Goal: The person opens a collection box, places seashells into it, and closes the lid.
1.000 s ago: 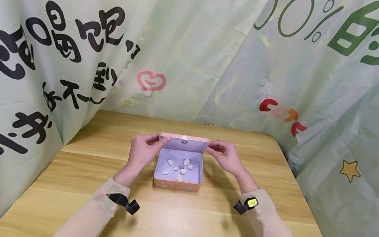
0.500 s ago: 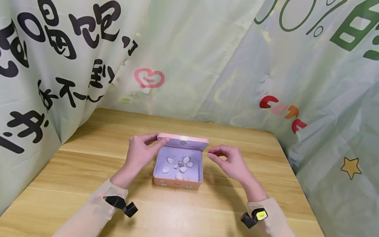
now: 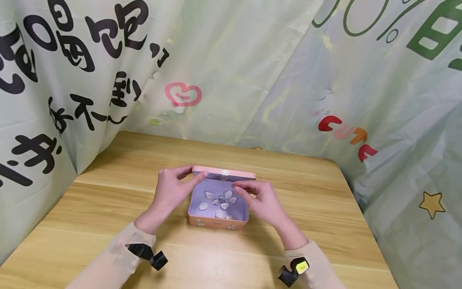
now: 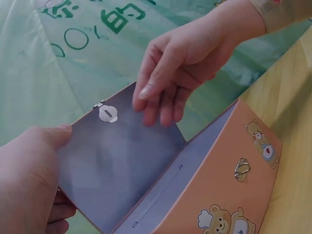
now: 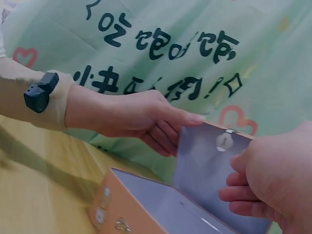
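Observation:
An orange tin box (image 3: 209,222) with a lavender inside stands on the table, its hinged lid (image 3: 242,175) raised. Several white seashells (image 3: 203,206) and a darker grey one (image 3: 221,198) lie on its floor. My left hand (image 3: 170,188) grips the lid's left edge, thumb on the inner side and fingers behind. Over the right part of the box is my right hand (image 3: 262,198), fingers loosely bent, holding nothing. In the left wrist view those fingers overlap the lid's inner face near its metal clasp (image 4: 108,114). Cartoon bears (image 4: 222,220) and a wire loop (image 4: 242,169) mark the box front.
The wooden table (image 3: 119,200) extends around the box on all sides. Behind it and at both sides hang printed pale green curtains (image 3: 231,72). Black wrist cameras (image 3: 159,260) sit on both sleeves.
My right hand has let go of the lid's right edge, drawn back a little, then come left over the box. The left hand keeps its grip; less of the lid's inside shows now.

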The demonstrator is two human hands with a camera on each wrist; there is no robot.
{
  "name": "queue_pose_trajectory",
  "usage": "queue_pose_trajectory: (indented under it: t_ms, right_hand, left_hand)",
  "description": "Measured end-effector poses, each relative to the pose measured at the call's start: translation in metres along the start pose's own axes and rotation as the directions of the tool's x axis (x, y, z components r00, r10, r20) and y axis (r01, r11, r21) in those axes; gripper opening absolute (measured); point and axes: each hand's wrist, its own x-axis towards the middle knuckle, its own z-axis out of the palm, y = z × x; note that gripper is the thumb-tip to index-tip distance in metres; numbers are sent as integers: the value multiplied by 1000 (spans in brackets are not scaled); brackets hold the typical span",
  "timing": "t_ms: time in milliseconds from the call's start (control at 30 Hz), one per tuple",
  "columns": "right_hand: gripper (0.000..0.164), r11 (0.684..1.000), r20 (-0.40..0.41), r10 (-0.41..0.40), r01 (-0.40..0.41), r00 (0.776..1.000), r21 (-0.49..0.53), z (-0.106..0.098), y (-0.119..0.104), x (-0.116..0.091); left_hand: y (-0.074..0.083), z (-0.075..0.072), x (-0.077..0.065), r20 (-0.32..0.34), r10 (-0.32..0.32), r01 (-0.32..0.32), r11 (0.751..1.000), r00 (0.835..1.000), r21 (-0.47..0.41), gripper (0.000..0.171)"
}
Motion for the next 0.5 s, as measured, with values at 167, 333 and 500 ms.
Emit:
queue_pose_trajectory:
  t_ms: [167, 333, 500]
  right_hand:
    - [15, 999, -4, -10, 10, 1000, 47, 13, -2, 3]
    - [14, 996, -29, -37, 39, 999, 84, 20, -1, 2]
    - [12, 991, -22, -46, 48, 999, 122, 24, -3, 0]
  left_hand:
    - [1, 0, -3, 1, 12, -12, 1000, 1000, 3, 65]
    - [0, 0, -6, -3, 35, -35, 999, 999, 13, 64]
    - [-2, -1, -10, -13, 46, -45, 998, 999, 31, 61]
